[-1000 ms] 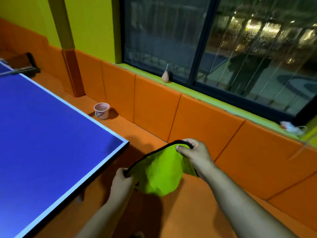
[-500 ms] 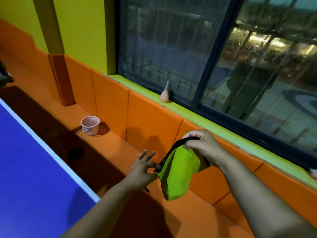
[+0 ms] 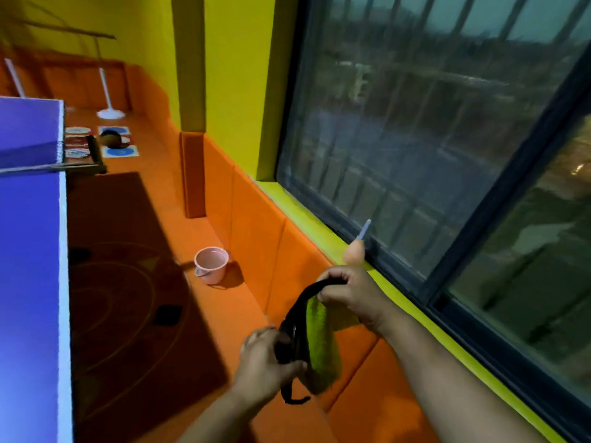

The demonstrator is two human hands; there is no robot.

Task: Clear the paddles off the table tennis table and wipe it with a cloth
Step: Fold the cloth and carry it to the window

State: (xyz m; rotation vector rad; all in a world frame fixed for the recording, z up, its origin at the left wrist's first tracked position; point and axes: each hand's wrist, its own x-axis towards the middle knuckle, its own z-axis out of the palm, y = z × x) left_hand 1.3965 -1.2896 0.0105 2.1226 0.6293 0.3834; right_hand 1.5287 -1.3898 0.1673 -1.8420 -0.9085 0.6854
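- At your far left lies the table tennis table (image 3: 30, 251): a blue top with a white edge line, its long side running away from you. No paddle shows on the part in view.
- The net (image 3: 32, 150) crosses the top further back, clamped at the table's edge by a dark post (image 3: 95, 153).
- A small pink bucket (image 3: 211, 265) stands upright on the orange floor, just beside the padded orange wall (image 3: 256, 238).
- Your left hand (image 3: 265, 359) has its fingers curled round the black edge of the cloth, low down on it.
- The cloth (image 3: 321, 343) hangs in the air between your two hands, over the floor by the padded wall and well apart from the table. It is lime green and fuzzy, bound in black along the edge, and bunched into a narrow vertical fold. A black end dangles below your left hand.
- Your right hand (image 3: 350, 294) grips the cloth's top, fingers curled over the black binding.
- Just behind that hand, a tan bulb-shaped object (image 3: 353, 254) with a pale tip stands on the green sill (image 3: 303, 212).
- The dark window (image 3: 431, 129) fills your right.
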